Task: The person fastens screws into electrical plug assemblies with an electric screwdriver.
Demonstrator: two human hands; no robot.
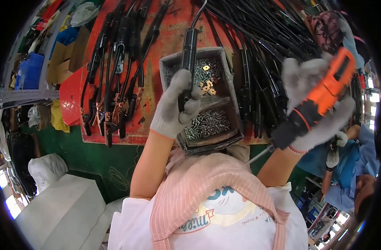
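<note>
My left hand (176,106), in a grey knit glove, grips the lower end of a long black metal part (189,50) that stands over a grey box (224,56) of screws. My right hand (313,98), also gloved, holds an orange and black power screwdriver (319,98) raised at the right, with its thin bit (259,155) pointing down-left toward my chest. Inside the box lie silver screws (207,123) and a few small brass pieces (207,85).
A red worktable (174,25) carries rows of black metal arms at the left (115,62) and a heap at the right (261,50). Cardboard boxes (65,58) stand on the green floor at left. Another person in blue (349,166) works at the right.
</note>
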